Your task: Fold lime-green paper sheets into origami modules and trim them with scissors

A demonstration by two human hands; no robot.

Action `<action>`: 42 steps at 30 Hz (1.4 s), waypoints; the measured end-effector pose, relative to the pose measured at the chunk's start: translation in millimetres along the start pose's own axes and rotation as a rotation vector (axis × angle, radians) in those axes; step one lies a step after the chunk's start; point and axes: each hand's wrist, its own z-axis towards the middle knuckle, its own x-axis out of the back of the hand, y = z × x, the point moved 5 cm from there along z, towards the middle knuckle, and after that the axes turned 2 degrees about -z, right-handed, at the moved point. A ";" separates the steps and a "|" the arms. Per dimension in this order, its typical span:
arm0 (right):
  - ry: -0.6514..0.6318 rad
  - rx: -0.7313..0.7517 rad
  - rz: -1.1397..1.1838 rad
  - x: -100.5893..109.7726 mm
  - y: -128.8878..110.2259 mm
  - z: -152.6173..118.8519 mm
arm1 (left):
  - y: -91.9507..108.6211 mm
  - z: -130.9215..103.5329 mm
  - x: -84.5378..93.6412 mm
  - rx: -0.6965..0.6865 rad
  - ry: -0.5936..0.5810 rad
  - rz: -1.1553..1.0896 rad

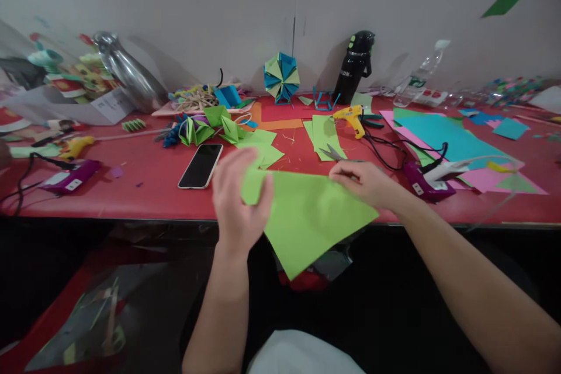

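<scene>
A large light-green paper sheet (pixel 313 219) slants over the table's front edge, one corner hanging down. My right hand (pixel 357 178) pinches its upper edge near the right side. Blurred by motion, my left hand (pixel 241 196) is at the sheet's left part with thumb and fingers apart; whether it touches the paper cannot be told. Just behind the sheet lie smaller green pieces (pixel 263 148) and scissors (pixel 333 153), partly hidden. To the left of my left hand is a phone (pixel 201 166) with a dark screen.
On the red table (pixel 144 187), a yellow glue gun (pixel 350 119) and purple power strip (pixel 427 181) with cables are at right, beside blue and pink sheets (pixel 447 134). Behind stand a blue-green paper wheel (pixel 281 78), black bottle (pixel 353 67) and steel flask (pixel 131 73).
</scene>
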 end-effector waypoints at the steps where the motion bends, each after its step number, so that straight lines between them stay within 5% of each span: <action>1: -0.046 0.030 0.008 -3.3 -5.8 -0.9 | 10.1 -1.3 -13.7 -0.028 -0.214 0.009; 3: -0.111 0.087 0.026 -9.5 -17.0 -2.8 | 20.5 -8.2 -41.8 -0.047 -0.569 0.050; 5: -0.152 0.127 0.031 -15.3 -25.9 -4.8 | 18.6 -14.8 -65.3 -0.001 -0.782 0.115; 9: -0.148 0.209 -0.071 -20.4 -35.3 -8.3 | 4.7 -20.3 -87.9 0.117 -0.920 0.146; 15: -0.100 0.232 -0.230 -3.7 -22.3 -11.2 | -21.4 -17.5 -62.0 0.258 -0.869 0.083; 23: 0.058 0.104 -0.207 34.9 0.5 -9.1 | -73.1 -2.0 27.2 0.331 -0.821 0.192; 27: 0.055 0.032 -0.155 41.2 6.8 -3.6 | -93.8 13.8 64.7 0.404 -0.639 0.197; 30: 0.122 -0.045 -0.123 53.4 20.3 -5.6 | -105.6 21.7 77.7 0.438 -0.364 0.178; 34: 0.227 -0.169 0.055 61.3 37.6 -11.9 | -106.7 17.3 64.2 0.511 -0.001 -0.132; 38: 0.278 -0.278 0.319 45.3 40.4 -10.3 | -92.8 5.3 7.1 0.688 -0.137 -0.585; 42: 0.071 -0.324 0.466 22.0 35.6 -5.1 | -88.3 -0.5 -30.8 0.764 -0.186 -0.542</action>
